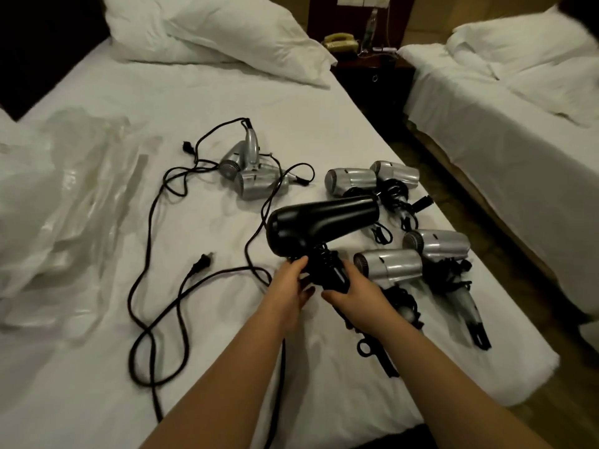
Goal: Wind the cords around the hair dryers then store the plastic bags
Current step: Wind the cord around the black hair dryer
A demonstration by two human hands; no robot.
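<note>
Hotel bedroom, dim light; work proceeds on a white-sheeted bed, with a 2nd bed across a narrow aisle on the right.

The large black plastic hair dryer is held up near the bed's right edge. The left hand grips the top of its handle; the right hand is curled round the handle lower down, over turns of cord already laid on. Its long black cord trails in loose loops toward the left and off the near edge, plug lying free on the sheet.

Risks, as judged:
- The trailing loops cross themselves and could knot or snag when drawn in.
- The same cord appears to pass close to the cord of the 2 unwound silver hair dryers at mid-bed; pulling may drag them along.
- Wraps on the handle may slip off if tension drops.

Surroundings: 4 small silver hair dryers with wound cords lie along the right edge, just beside the hands, leaving little room to set the black one down. The crumpled clear plastic bags lie by the left edge, not yet stored. White pillows sit at the far end.
</note>
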